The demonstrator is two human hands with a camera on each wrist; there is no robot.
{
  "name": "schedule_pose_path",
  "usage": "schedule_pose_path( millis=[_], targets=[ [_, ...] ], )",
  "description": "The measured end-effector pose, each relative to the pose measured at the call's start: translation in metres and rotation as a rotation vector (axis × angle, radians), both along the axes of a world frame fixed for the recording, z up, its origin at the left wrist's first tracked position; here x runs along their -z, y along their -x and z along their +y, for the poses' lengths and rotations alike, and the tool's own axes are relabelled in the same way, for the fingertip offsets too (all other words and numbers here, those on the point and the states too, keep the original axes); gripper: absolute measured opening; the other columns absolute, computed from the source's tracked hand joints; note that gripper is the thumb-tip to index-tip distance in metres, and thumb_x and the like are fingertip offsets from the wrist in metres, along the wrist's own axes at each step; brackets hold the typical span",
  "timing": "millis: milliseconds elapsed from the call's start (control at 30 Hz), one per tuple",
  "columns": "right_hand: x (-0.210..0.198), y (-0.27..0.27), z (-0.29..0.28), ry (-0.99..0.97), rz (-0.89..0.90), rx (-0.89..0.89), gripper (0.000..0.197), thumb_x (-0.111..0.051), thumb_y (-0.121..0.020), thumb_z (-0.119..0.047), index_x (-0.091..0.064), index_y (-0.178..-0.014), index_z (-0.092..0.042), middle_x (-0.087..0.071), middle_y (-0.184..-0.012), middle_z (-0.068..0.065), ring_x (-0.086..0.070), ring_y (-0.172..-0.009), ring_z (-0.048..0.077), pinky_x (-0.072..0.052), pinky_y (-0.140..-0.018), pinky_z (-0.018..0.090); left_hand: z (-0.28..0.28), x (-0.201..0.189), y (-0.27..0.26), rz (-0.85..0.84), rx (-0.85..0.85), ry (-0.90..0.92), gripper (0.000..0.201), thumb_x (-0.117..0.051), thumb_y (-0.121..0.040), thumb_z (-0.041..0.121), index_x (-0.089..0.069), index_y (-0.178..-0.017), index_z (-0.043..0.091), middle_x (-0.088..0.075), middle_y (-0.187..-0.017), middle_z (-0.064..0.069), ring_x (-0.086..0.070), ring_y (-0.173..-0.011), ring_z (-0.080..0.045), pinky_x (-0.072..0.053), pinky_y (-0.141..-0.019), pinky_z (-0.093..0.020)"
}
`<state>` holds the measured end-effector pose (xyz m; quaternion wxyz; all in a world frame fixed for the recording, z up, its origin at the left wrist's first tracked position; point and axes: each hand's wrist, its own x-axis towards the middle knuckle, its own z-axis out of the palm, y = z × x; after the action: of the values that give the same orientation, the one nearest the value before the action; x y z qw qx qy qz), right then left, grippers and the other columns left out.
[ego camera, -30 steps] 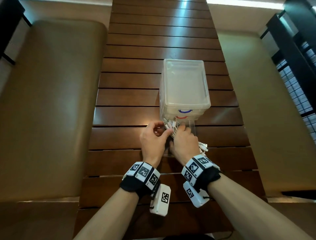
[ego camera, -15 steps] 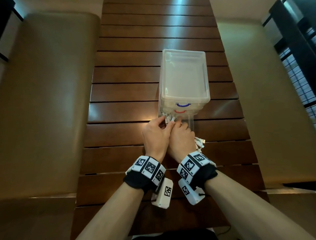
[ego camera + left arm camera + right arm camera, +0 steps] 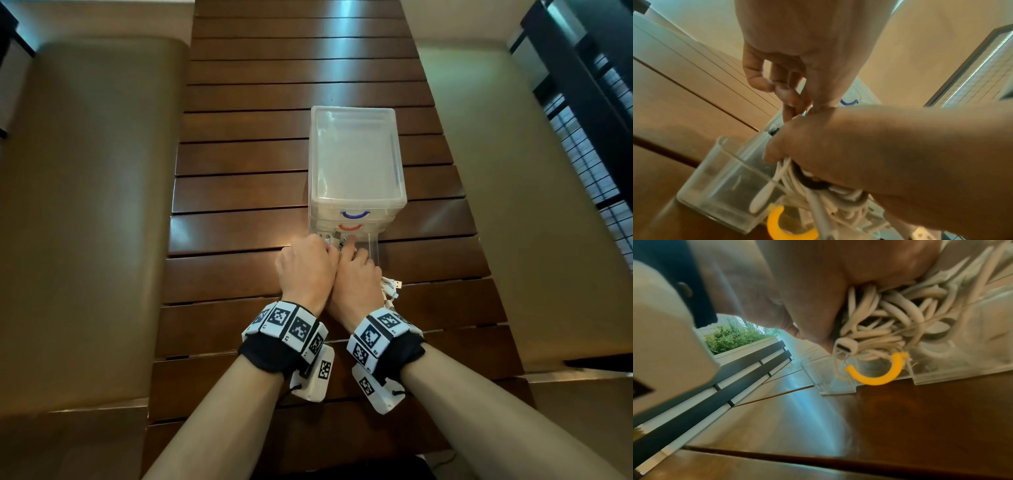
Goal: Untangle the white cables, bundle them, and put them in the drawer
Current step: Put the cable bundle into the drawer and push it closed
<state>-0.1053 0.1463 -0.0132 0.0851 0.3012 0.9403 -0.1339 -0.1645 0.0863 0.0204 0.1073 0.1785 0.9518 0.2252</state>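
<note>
A bundle of white cables (image 3: 795, 181), bound by a black band (image 3: 815, 184), sits in my right hand (image 3: 354, 257), which grips it over the pulled-out clear bottom drawer (image 3: 373, 250). In the right wrist view the cable bundle (image 3: 890, 318) fills the drawer (image 3: 962, 366) behind its yellow handle (image 3: 879, 374). My left hand (image 3: 322, 250) is pressed against the right one, and its fingers (image 3: 785, 92) pinch the cable ends at the far side. A few plugs (image 3: 392, 286) stick out to the right of my right hand.
The clear drawer unit (image 3: 356, 161) stands mid-table on the dark slatted wooden table (image 3: 239, 192), with blue (image 3: 354, 215) and red (image 3: 350, 227) handles on its upper drawers. Padded benches (image 3: 85, 205) run along both sides. A dark railing (image 3: 735, 381) lies off to the right.
Both hands have moved forward towards the drawer unit with the bundle and now sit closer together over the open bottom drawer. The plugs that showed above the fingers are mostly hidden.
</note>
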Motion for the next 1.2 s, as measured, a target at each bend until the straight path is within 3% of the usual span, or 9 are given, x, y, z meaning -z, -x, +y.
schedule_pose_path(
  millis=[100, 200, 367, 533, 733, 900, 1033, 1133, 1200],
  targets=[
    [-0.001, -0.005, -0.002, 0.003, 0.074, -0.040, 0.069, -0.073, -0.076, -0.032, -0.033, -0.129, -0.012, -0.057, -0.112, 0.019, -0.065, -0.080, 0.040, -0.050, -0.070, 0.044, -0.005, 0.008, 0.001, -0.036, 0.028, -0.070, 0.038, -0.053, -0.097, 0.038, -0.073, -0.076, 0.013, -0.061, -0.075, -0.001, -0.063, -0.074, -0.025, -0.043, -0.063, -0.031],
    [-0.002, -0.008, -0.001, -0.026, 0.108, -0.097, 0.062, -0.067, -0.082, -0.033, -0.035, -0.131, -0.014, -0.057, -0.110, 0.021, -0.065, -0.071, 0.039, -0.051, -0.064, 0.044, -0.016, 0.022, -0.007, 0.044, 0.103, -0.144, 0.034, -0.052, -0.099, 0.037, -0.076, -0.089, 0.015, -0.067, -0.093, -0.001, -0.059, -0.085, -0.020, -0.047, -0.070, -0.034],
    [-0.007, -0.006, 0.001, -0.039, 0.034, -0.092, 0.064, -0.062, -0.088, -0.032, -0.035, -0.144, -0.015, -0.054, -0.124, 0.020, -0.066, -0.085, 0.041, -0.051, -0.074, 0.045, -0.017, 0.029, -0.011, 0.173, 0.145, -0.091, 0.029, -0.051, -0.100, 0.033, -0.076, -0.093, 0.020, -0.069, -0.099, 0.004, -0.054, -0.094, -0.020, -0.038, -0.073, -0.036],
    [-0.011, -0.006, 0.002, 0.041, 0.039, -0.066, 0.064, -0.060, -0.090, -0.031, -0.031, -0.146, -0.021, -0.047, -0.133, 0.014, -0.063, -0.098, 0.039, -0.048, -0.084, 0.046, -0.013, 0.025, 0.000, 0.117, 0.211, -0.013, 0.037, -0.042, -0.102, 0.035, -0.076, -0.093, 0.022, -0.071, -0.097, 0.004, -0.057, -0.093, -0.020, -0.029, -0.072, -0.033],
    [-0.011, -0.009, 0.002, 0.154, 0.048, -0.006, 0.084, -0.072, -0.078, -0.040, -0.028, -0.143, -0.011, -0.048, -0.134, 0.014, -0.059, -0.109, 0.037, -0.045, -0.092, 0.047, -0.004, 0.015, 0.010, 0.067, 0.144, -0.015, 0.034, -0.053, -0.097, 0.039, -0.078, -0.088, 0.018, -0.073, -0.080, -0.007, -0.066, -0.076, -0.029, -0.046, -0.067, -0.034],
    [-0.008, -0.009, 0.000, 0.119, 0.032, 0.021, 0.082, -0.067, -0.083, -0.035, -0.026, -0.146, -0.005, -0.042, -0.144, 0.017, -0.054, -0.119, 0.035, -0.043, -0.097, 0.044, 0.001, 0.009, 0.018, -0.036, -0.037, -0.072, 0.024, -0.070, -0.084, 0.049, -0.079, -0.093, 0.028, -0.075, -0.084, -0.002, -0.069, -0.082, -0.024, -0.046, -0.067, -0.028],
    [-0.009, -0.010, 0.000, 0.091, 0.026, -0.036, 0.082, -0.060, -0.088, -0.038, -0.018, -0.153, -0.010, -0.037, -0.148, 0.018, -0.056, -0.116, 0.036, -0.044, -0.096, 0.045, 0.000, 0.018, 0.014, 0.020, -0.076, -0.153, 0.019, -0.073, -0.082, 0.045, -0.079, -0.090, 0.029, -0.075, -0.087, 0.004, -0.065, -0.087, -0.019, -0.050, -0.075, -0.032],
    [-0.010, -0.010, 0.003, 0.099, 0.011, -0.056, 0.079, -0.060, -0.088, -0.038, -0.021, -0.152, -0.012, -0.039, -0.146, 0.017, -0.056, -0.116, 0.036, -0.044, -0.096, 0.045, -0.003, 0.026, 0.013, 0.137, -0.033, -0.121, 0.016, -0.073, -0.083, 0.041, -0.079, -0.087, 0.026, -0.066, -0.095, 0.004, -0.049, -0.092, -0.017, -0.041, -0.077, -0.034],
    [-0.011, -0.008, 0.002, 0.111, 0.004, -0.046, 0.080, -0.064, -0.086, -0.038, -0.024, -0.150, -0.012, -0.041, -0.144, 0.016, -0.056, -0.116, 0.036, -0.044, -0.097, 0.045, -0.001, 0.023, 0.014, 0.162, 0.021, -0.027, 0.018, -0.067, -0.086, 0.040, -0.077, -0.083, 0.025, -0.065, -0.089, 0.003, -0.051, -0.090, -0.019, -0.036, -0.078, -0.036]
  ],
)
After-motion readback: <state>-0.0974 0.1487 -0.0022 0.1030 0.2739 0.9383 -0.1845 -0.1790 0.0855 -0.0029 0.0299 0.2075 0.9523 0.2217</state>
